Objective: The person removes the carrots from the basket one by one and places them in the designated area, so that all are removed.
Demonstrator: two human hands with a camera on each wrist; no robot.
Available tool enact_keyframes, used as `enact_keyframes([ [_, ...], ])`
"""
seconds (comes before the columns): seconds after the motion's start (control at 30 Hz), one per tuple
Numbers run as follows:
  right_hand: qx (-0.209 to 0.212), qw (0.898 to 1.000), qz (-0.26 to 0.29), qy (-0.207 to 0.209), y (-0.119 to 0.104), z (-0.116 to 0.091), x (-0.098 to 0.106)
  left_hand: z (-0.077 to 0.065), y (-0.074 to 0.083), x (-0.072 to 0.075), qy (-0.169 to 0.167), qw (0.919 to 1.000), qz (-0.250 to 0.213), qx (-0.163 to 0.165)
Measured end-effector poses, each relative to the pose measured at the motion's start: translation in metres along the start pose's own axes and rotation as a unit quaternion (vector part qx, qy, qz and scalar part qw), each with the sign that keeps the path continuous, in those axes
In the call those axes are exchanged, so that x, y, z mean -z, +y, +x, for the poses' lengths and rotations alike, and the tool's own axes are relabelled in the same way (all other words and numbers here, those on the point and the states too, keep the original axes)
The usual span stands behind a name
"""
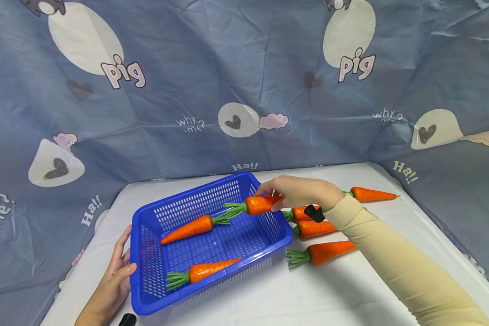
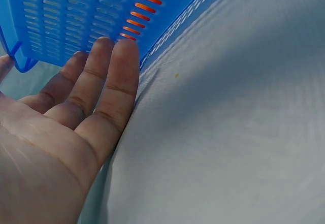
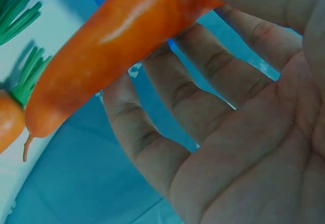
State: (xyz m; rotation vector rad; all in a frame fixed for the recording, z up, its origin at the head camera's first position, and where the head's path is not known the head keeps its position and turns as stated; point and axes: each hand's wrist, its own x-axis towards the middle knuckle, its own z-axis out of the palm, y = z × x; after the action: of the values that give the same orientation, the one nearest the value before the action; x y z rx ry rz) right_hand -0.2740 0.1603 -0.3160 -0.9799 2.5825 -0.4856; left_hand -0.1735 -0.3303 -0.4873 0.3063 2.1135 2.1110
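Note:
My right hand (image 1: 295,190) grips a carrot (image 1: 258,205) with a green top, above the right end of the blue plastic basket (image 1: 285,240). Its leafy end points left over the basket; in the right wrist view the orange body (image 3: 117,51) lies between thumb and fingers, tip outward. At the basket's left end is my left hand (image 1: 113,276), thumb at the rim. Its fingers (image 2: 118,76) stretch out against the slotted outer wall. Inside the basket lie two more carrots, one toward the back (image 1: 189,228) and one along the front wall (image 1: 209,270).
Several carrots lie on the white table (image 1: 269,299) right of the basket: one in front (image 1: 330,251), others (image 1: 315,228) partly behind my right arm, another (image 1: 372,194) at the far right. A blue printed cloth (image 1: 212,68) hangs behind the table.

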Motion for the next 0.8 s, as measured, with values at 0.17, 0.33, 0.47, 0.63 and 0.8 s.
enact_keyframes([
  [0.17, -0.019, 1.000, 0.006, 0.003, 0.007, -0.009, 0.002, 0.000, 0.000, 0.001, -0.009, 0.9999, -0.007, -0.002],
  [0.33, -0.023, 1.000, 0.008, 0.010, 0.018, -0.013, 0.001, 0.000, -0.001, 0.002, -0.009, 0.9999, -0.002, 0.008],
  [0.47, -0.019, 1.000, 0.009, 0.014, 0.027, -0.015, -0.001, -0.002, -0.003, 0.002, -0.024, 0.9997, -0.008, -0.005],
  [0.63, -0.016, 1.000, 0.005, 0.024, 0.035, -0.022, 0.002, -0.002, -0.003, 0.003, -0.038, 0.9986, -0.022, -0.030],
  [0.8, -0.028, 0.999, 0.015, 0.038, 0.044, -0.033, 0.006, 0.000, -0.003, 0.002, -0.035, 0.9985, -0.022, -0.037],
])
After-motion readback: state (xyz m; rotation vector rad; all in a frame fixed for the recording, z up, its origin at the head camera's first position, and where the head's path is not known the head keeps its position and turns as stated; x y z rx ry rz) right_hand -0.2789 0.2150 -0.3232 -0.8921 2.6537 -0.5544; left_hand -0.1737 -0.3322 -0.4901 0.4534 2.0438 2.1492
